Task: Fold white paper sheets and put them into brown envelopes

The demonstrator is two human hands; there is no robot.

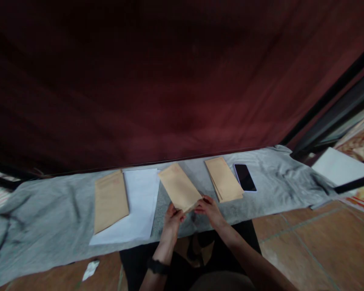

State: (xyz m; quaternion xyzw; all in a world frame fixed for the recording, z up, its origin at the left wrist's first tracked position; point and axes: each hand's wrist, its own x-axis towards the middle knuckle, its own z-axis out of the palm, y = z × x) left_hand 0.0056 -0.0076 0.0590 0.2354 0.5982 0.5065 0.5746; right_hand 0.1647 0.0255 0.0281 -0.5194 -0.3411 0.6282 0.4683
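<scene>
Both of my hands hold one brown envelope (179,186) by its near end, over a grey cloth (48,226) spread on the floor. My left hand (173,216) pinches the near left corner. My right hand (208,208) grips the near right corner. The envelope points away from me, tilted to the left. Another brown envelope (110,199) lies to the left, partly over a white sheet of paper (139,210). A small stack of brown envelopes (223,178) lies to the right.
A dark phone (244,177) lies screen up right of the stack. A dark red curtain (157,81) hangs behind the cloth. A white scrap (91,269) sits on the brown tile floor. White paper (339,166) lies at the far right.
</scene>
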